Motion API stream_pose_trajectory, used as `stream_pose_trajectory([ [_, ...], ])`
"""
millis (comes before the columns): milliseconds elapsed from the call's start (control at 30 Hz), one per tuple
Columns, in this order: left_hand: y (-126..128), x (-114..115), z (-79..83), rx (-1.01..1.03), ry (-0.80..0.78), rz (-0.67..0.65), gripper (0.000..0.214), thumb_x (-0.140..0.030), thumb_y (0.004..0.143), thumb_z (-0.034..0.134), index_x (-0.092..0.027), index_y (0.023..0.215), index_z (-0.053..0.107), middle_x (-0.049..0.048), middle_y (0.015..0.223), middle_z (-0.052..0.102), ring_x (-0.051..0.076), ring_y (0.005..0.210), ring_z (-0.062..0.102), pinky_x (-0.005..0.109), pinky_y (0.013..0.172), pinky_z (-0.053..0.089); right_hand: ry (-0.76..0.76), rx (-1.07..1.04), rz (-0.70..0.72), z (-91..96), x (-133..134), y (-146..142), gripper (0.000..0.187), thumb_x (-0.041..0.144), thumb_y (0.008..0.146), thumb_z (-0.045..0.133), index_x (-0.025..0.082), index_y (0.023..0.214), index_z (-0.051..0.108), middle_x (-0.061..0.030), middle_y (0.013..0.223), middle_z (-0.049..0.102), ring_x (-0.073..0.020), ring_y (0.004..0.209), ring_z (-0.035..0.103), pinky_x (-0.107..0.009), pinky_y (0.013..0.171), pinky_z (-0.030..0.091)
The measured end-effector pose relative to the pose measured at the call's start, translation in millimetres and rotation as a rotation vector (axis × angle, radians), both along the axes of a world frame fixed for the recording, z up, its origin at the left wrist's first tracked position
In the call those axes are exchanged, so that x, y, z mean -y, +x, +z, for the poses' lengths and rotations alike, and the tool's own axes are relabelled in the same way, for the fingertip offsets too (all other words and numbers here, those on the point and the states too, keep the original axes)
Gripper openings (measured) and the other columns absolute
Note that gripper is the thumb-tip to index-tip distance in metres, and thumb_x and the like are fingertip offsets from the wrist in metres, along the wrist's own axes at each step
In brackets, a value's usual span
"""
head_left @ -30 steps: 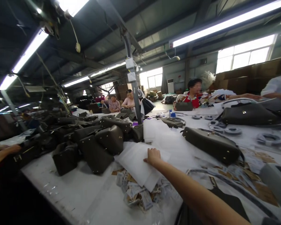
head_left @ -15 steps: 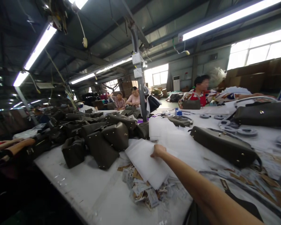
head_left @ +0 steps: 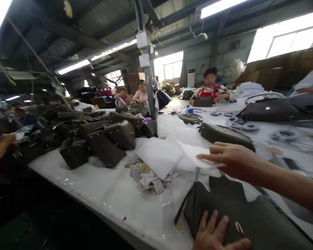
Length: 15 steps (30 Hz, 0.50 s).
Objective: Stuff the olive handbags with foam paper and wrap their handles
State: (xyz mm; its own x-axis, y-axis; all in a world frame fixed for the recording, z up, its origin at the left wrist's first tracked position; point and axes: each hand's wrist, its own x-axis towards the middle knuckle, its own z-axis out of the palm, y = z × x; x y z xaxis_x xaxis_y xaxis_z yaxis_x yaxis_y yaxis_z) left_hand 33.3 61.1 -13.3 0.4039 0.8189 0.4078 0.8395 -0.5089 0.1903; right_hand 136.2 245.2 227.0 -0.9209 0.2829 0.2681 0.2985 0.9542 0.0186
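Observation:
My right hand (head_left: 231,159) reaches in from the right with its fingers pinched on the edge of a thin white foam sheet (head_left: 191,152). The sheet is blurred and trails left over a stack of similar sheets (head_left: 159,154). Below it, my left hand (head_left: 215,231) lies with fingers spread on a dark olive handbag (head_left: 266,218) with a small gold-coloured fitting. The bag rests on its side at the table's near right, its top flap standing partly up. Paper tags with strings (head_left: 148,178) lie heaped under the stack's near corner.
Many dark handbags (head_left: 108,147) crowd the left of the white table (head_left: 94,198). More bags (head_left: 225,135) and coiled grey strips (head_left: 284,135) lie right. A metal post (head_left: 150,90) rises behind. Co-workers sit across; another person's hand (head_left: 7,139) shows at far left.
My right hand has drawn back to the right from the stack, bringing a foam sheet along. My left hand has come into view on the handbag. The view has turned rightward and down.

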Motion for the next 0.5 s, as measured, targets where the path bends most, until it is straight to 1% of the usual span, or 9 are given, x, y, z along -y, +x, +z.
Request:
stream_pose_trajectory([
  [67, -6, 14, 17.8, 0.015, 0.001, -0.01, 0.069, -0.053, 0.091, 0.055, -0.048, 0.152, 0.022, 0.0031, 0.158, 0.034, 0.035, 0.139, 0.042, 0.057, 0.108, 0.042, -0.009, 0.109, -0.025, -24.5, 29, 46, 0.056, 0.006, 0.08, 0.052, 0.032, 0.127, 0.065, -0.0061, 0.085, 0.064, -0.0224, 0.081, 0.056, -0.034, 0.074, 0.041],
  [100, -9, 18, 24.6, 0.034, -0.024, 0.013, 0.067, -0.052, 0.092, 0.056, -0.049, 0.151, 0.024, 0.0018, 0.159, 0.034, 0.033, 0.14, 0.042, 0.055, 0.111, 0.04, -0.03, 0.158, -0.05, -37.7, 45, 65, 0.054, 0.005, 0.08, 0.052, 0.031, 0.124, 0.066, -0.0069, 0.085, 0.065, -0.0231, 0.081, 0.056, -0.036, 0.075, 0.041],
  [167, -12, 22, 28.2, 0.059, -0.08, 0.026, 0.063, -0.05, 0.091, 0.058, -0.05, 0.148, 0.031, -0.0009, 0.147, 0.051, 0.028, 0.131, 0.051, 0.051, 0.112, 0.039, -0.089, 0.234, -0.111, -61.2, 76, 93, 0.047, 0.004, 0.08, 0.054, 0.028, 0.118, 0.07, -0.0086, 0.084, 0.065, -0.0246, 0.082, 0.056, -0.037, 0.076, 0.041],
  [233, -12, 23, 19.1, 0.043, -0.036, 0.031, 0.061, -0.047, 0.092, 0.059, -0.043, 0.148, 0.037, 0.0001, 0.136, 0.062, 0.027, 0.123, 0.058, 0.045, 0.111, 0.042, -0.183, 0.278, -0.148, -76.8, 101, 111, 0.037, 0.012, 0.083, 0.06, 0.026, 0.116, 0.071, -0.0092, 0.085, 0.065, -0.0256, 0.083, 0.057, -0.038, 0.076, 0.042],
  [267, -11, 24, 12.1, 0.014, 0.025, 0.028, 0.061, -0.044, 0.093, 0.058, -0.038, 0.149, 0.037, 0.0017, 0.135, 0.063, 0.028, 0.122, 0.058, 0.045, 0.111, 0.041, -0.242, 0.288, -0.163, -81.0, 111, 117, 0.033, 0.02, 0.084, 0.064, 0.026, 0.117, 0.071, -0.0093, 0.085, 0.064, -0.0258, 0.083, 0.057, -0.037, 0.075, 0.042],
  [333, -10, 26, -0.7, -0.034, 0.137, 0.017, 0.062, -0.04, 0.095, 0.055, -0.029, 0.152, 0.034, 0.0052, 0.136, 0.062, 0.03, 0.123, 0.058, 0.046, 0.114, 0.037, -0.352, 0.286, -0.197, -83.5, 122, 121, 0.039, 0.044, 0.085, 0.068, 0.026, 0.119, 0.07, -0.0091, 0.086, 0.064, -0.0263, 0.084, 0.059, -0.036, 0.073, 0.043],
  [400, -10, 27, -6.9, -0.061, 0.183, 0.001, 0.062, -0.039, 0.097, 0.052, -0.026, 0.154, 0.03, 0.0072, 0.139, 0.059, 0.032, 0.124, 0.057, 0.05, 0.116, 0.034, -0.42, 0.274, -0.249, -82.2, 124, 118, 0.045, 0.06, 0.087, 0.061, 0.025, 0.111, 0.073, -0.0094, 0.085, 0.064, -0.0264, 0.083, 0.06, -0.036, 0.072, 0.044],
  [433, -11, 28, -7.2, -0.065, 0.187, 0.005, 0.063, -0.039, 0.097, 0.052, -0.026, 0.154, 0.029, 0.0079, 0.14, 0.058, 0.032, 0.124, 0.057, 0.051, 0.116, 0.033, -0.428, 0.273, -0.281, -81.9, 122, 114, 0.044, 0.062, 0.089, 0.057, 0.024, 0.102, 0.076, -0.0097, 0.083, 0.065, -0.0262, 0.081, 0.061, -0.036, 0.072, 0.044],
  [500, -12, 28, -4.5, -0.076, 0.21, 0.02, 0.063, -0.039, 0.098, 0.051, -0.025, 0.154, 0.029, 0.0093, 0.141, 0.057, 0.033, 0.126, 0.056, 0.053, 0.116, 0.032, -0.404, 0.276, -0.32, -84.9, 114, 104, 0.043, 0.058, 0.092, 0.054, 0.021, 0.086, 0.076, -0.0107, 0.08, 0.066, -0.0264, 0.08, 0.062, -0.036, 0.072, 0.045],
])
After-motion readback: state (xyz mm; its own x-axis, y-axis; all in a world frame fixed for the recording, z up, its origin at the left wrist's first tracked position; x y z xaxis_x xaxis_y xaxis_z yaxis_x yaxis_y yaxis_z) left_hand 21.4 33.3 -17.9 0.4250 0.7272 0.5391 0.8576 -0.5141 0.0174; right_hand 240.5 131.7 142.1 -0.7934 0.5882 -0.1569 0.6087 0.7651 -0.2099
